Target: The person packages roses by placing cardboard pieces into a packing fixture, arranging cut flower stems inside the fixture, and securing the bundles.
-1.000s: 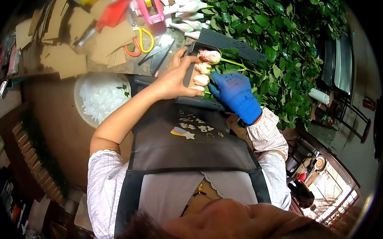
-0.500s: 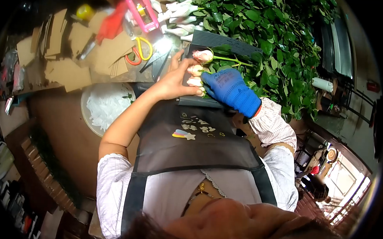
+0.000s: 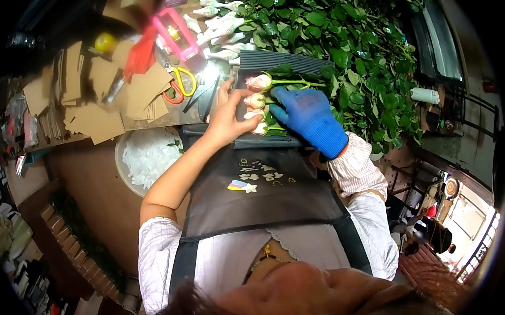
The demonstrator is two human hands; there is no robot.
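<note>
Several pale pink roses (image 3: 259, 82) lie side by side in a dark ridged tray (image 3: 287, 61), heads to the left and stems to the right. My bare left hand (image 3: 230, 112) curves around the lower rose heads, its thumb on the lowest ones and its fingers at their tips. From the right, my right hand (image 3: 305, 115) in a blue glove has its thumb and fingertips on either side of a rose stem just behind a head. The glove partly hides the stems and leaves.
Leafy rose stems (image 3: 347, 54) pile up beyond and right of the tray, with white-wrapped heads (image 3: 227, 28) at their left. Scissors (image 3: 182, 82), a pink tape dispenser (image 3: 181, 36) and cardboard pieces (image 3: 91, 119) lie leftward. A round container (image 3: 125, 166) holds white scraps below.
The view has shifted slightly. My gloved thumb and fingertips are further apart around the stem. My left hand stays at the rose heads.
</note>
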